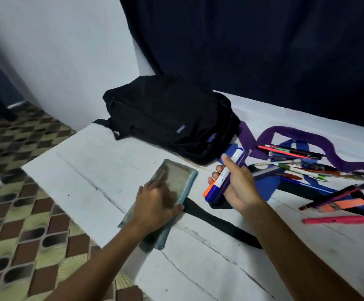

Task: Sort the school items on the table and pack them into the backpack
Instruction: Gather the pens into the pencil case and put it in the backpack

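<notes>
A black backpack (pixel 168 116) lies at the back of the white table (pixel 79 161). My left hand (pixel 157 200) rests on a clear, blue-edged pencil pouch (pixel 176 177) lying flat near the table's left edge; the hand is blurred, so its grip is unclear. My right hand (pixel 235 181) grips a bundle of markers (pixel 224 177): a white and blue one, a purple one and an orange-tipped one. Loose pens and pencils (pixel 294 164) lie scattered to the right. A pink highlighter (pixel 335 220) and an orange one (pixel 341 204) lie near the right edge.
Purple (pixel 320 146), blue (pixel 265 183) and black straps (pixel 220 224) wind across the table among the pens. Dark curtains (pixel 263 51) hang behind the table. A patterned tiled floor (pixel 24 224) lies to the left, beyond the table's edge.
</notes>
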`<state>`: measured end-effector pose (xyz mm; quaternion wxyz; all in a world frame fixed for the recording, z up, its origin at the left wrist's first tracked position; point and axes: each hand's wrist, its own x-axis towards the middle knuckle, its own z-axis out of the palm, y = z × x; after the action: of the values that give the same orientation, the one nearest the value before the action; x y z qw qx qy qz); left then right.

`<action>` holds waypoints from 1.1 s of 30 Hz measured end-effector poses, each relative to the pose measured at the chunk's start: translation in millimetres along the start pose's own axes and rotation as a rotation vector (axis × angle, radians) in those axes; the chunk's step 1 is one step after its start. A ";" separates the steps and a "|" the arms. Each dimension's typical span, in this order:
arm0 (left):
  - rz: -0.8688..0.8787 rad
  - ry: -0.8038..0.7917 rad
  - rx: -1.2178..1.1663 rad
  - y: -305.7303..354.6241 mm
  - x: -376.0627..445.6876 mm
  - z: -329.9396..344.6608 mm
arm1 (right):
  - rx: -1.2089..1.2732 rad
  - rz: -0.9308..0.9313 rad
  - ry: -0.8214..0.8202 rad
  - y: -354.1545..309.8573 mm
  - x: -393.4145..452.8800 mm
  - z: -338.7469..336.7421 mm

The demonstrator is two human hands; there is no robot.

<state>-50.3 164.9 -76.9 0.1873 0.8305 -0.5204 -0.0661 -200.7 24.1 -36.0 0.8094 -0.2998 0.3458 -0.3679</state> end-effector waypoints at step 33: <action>0.181 0.026 -0.291 -34.9 4.2 -8.1 | -0.169 0.477 -0.202 30.2 -16.7 16.6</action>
<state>-16.7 176.7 -82.3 0.3174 0.7453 -0.5754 -0.1127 -184.2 57.9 -42.9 0.8758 -0.3116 0.3535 -0.1048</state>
